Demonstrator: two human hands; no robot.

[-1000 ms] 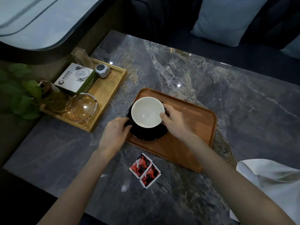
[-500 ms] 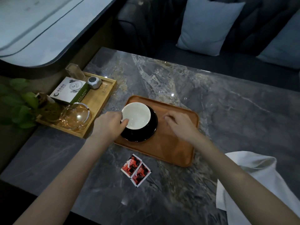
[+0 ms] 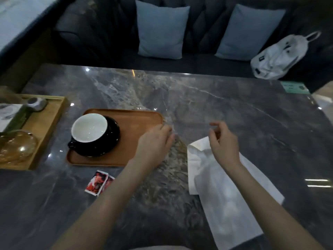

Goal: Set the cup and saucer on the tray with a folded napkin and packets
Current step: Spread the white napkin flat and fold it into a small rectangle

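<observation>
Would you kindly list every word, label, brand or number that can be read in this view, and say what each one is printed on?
No text can be read.
Packets: red and black print, too blurred to read.
Box on the light wooden tray: markings on its white top and green side, too blurred.
Green card at the table's far right corner: dark marks, too small.
White bag on the sofa: small dark patches, unreadable.

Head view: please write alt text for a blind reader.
Both hands, left hand and right hand, hover empty over a marble table near a white napkin. A cup on its saucer sits on the tray; packets lie outside it.
</observation>
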